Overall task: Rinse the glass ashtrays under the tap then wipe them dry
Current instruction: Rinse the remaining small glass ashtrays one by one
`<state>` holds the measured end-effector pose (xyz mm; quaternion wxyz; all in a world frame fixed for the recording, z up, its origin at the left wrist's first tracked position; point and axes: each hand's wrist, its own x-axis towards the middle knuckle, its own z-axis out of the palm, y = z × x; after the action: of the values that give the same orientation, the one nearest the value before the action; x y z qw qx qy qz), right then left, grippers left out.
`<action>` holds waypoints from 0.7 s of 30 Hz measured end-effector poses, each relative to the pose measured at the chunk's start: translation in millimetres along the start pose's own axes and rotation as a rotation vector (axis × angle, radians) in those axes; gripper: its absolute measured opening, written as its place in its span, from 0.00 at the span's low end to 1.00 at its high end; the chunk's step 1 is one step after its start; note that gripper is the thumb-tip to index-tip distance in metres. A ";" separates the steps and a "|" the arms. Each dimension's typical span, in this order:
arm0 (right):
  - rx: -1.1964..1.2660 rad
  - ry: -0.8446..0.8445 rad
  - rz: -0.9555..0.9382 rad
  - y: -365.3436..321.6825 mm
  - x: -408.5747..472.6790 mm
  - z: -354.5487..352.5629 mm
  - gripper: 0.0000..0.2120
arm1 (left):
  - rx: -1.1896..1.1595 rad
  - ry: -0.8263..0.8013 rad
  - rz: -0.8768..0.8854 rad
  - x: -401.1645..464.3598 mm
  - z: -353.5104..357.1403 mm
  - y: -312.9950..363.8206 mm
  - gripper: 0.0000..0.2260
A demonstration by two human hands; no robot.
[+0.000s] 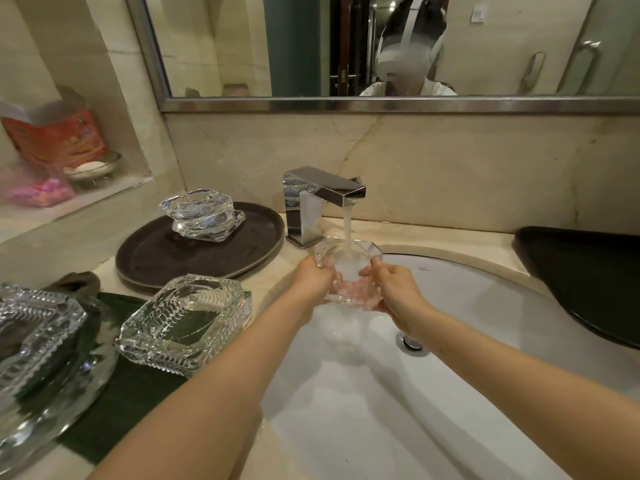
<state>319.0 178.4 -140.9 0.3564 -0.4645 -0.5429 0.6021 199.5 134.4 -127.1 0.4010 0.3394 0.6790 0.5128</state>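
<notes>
The glass ashtray (349, 268) is under the running tap (323, 199), over the sink (485, 306). Left hand (313, 277) and right hand (394, 289) grip its opposite edges. It is probably heavy, wet, slippery and breakable.

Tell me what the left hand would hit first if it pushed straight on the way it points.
Likely the tap: the left hand, gripping the ashtray, points up and away toward the tap's base. Depth is unclear; it might pass just right of it.
</notes>
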 end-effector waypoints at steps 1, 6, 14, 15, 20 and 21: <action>-0.061 0.026 -0.015 -0.6 1.9 -0.8 0.17 | 0.009 0.002 0.001 0.2 -0.3 -1.4 0.07; 0.026 -0.321 0.085 -4.4 2.6 -16.2 0.10 | 0.005 -0.002 0.026 -0.1 -7.4 -5.1 0.06; 0.150 -0.551 0.178 -8.3 6.5 -41.3 0.12 | -0.055 -0.073 0.004 -1.8 -12.3 -2.5 0.06; 0.194 -0.561 0.183 -8.2 6.3 -42.6 0.13 | -0.065 -0.068 0.008 -0.2 -12.3 -1.7 0.06; 0.253 -0.455 0.152 -4.2 -0.5 -27.4 0.14 | 0.017 -0.063 0.016 3.8 -7.1 -4.1 0.08; 0.214 -0.370 0.126 -2.8 -1.4 -21.1 0.12 | 0.057 -0.077 0.006 3.8 -4.0 -3.8 0.10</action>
<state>339.2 184.3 -137.5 0.2596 -0.3386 -0.5020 0.7523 194.1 135.1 -130.9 0.4156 0.3723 0.6761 0.4812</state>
